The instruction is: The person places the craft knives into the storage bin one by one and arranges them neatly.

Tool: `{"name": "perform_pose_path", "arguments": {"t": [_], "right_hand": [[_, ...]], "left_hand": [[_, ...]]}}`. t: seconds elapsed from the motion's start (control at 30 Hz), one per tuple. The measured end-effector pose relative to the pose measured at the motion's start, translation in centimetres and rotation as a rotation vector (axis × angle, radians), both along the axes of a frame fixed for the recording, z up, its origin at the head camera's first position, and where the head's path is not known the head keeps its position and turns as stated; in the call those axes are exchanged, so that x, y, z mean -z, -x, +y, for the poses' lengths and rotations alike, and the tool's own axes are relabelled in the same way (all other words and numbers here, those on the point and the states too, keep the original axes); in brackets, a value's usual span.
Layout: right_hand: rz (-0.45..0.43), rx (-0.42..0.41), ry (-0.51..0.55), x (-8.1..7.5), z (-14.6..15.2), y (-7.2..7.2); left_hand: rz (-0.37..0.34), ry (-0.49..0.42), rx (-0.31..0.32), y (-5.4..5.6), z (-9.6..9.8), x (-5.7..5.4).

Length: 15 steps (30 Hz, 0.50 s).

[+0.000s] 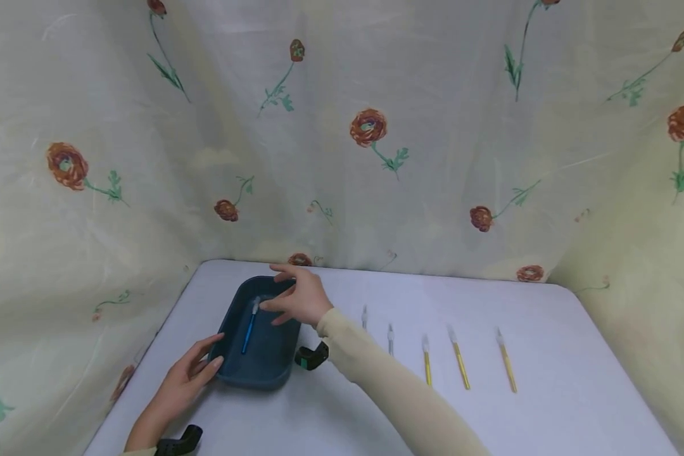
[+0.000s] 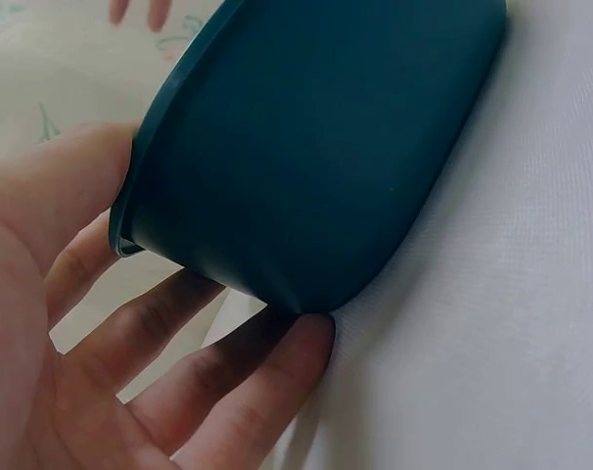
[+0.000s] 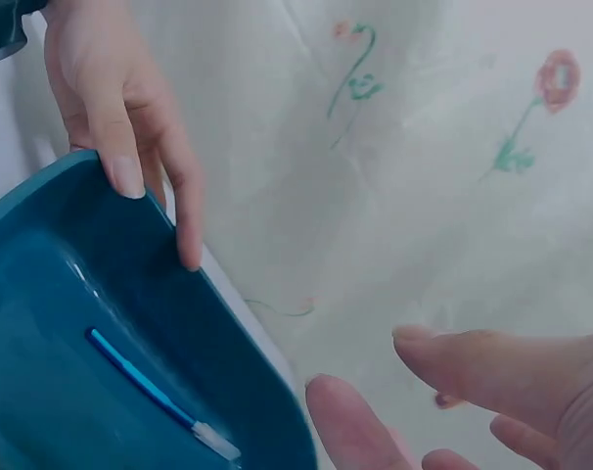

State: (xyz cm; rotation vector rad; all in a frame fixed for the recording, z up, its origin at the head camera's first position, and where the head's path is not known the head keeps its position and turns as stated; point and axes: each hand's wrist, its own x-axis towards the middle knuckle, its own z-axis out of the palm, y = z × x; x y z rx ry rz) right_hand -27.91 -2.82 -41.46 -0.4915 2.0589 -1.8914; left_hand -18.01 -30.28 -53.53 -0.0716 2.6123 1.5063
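Observation:
A dark teal tray point(image 1: 273, 364) sits on the left part of the table. My left hand point(image 1: 181, 382) grips its near left corner; in the left wrist view, the thumb of that hand point(image 2: 42, 215) is at the rim and fingertips touch the outer wall. Inside the tray lies a slim blue pen-shaped tool point(image 1: 249, 330) with a clear cap, also visible in the right wrist view, where the blue tool point(image 3: 145, 382) rests on the tray floor. Above the tray's far right side hovers my right hand point(image 1: 303, 297), fingers spread and holding nothing.
Right of the tray, several similar capped tools lie in a row: two pale ones, partly behind the right forearm, including a pale tool point(image 1: 391, 339), then gold ones such as the rightmost gold tool point(image 1: 507, 362). A floral curtain point(image 1: 433, 158) surrounds the white table point(image 1: 570, 380).

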Motion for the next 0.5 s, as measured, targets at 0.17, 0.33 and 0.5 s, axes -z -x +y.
{"name": "perform_pose_path", "arguments": {"t": [0.17, 0.33, 0.5], "right_hand": [[0.029, 0.0, 0.012, -0.4, 2.0, -0.6], [0.092, 0.019, -0.007, -0.4, 4.5, -1.2], [0.139, 0.051, -0.053, -0.4, 7.2, -1.6]], "left_hand": [[-0.014, -0.009, -0.015, 0.1, -0.1, 0.1], [-0.007, -0.01, -0.007, 0.1, 0.0, 0.2], [0.004, -0.005, -0.004, 0.1, -0.1, -0.1]]}}
